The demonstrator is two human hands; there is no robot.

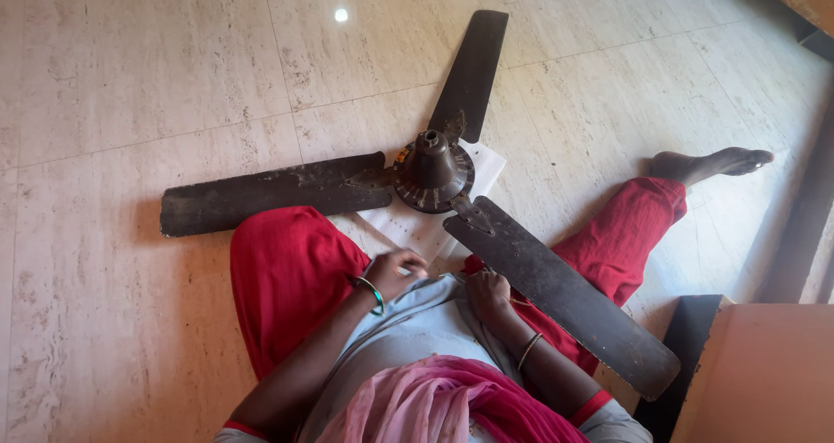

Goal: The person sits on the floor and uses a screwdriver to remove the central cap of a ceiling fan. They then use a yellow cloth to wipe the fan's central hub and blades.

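A dark brown ceiling fan lies on the tiled floor, its round motor hub (432,172) resting on a white sheet of paper (415,225). Three dusty blades spread out: one to the left (269,193), one away from me (470,71), one over my right leg (565,294). My left hand (395,272), with a green bangle on the wrist, is curled near my lap by the paper's edge. My right hand (488,294) is closed next to the near blade's inner edge. Whether either hand holds something small is hidden.
I sit on the floor in red trousers, my right leg (638,226) stretched out with the bare foot (712,162) far right. A light brown box (764,369) with a black panel stands at the lower right. A dark door frame (804,226) runs along the right.
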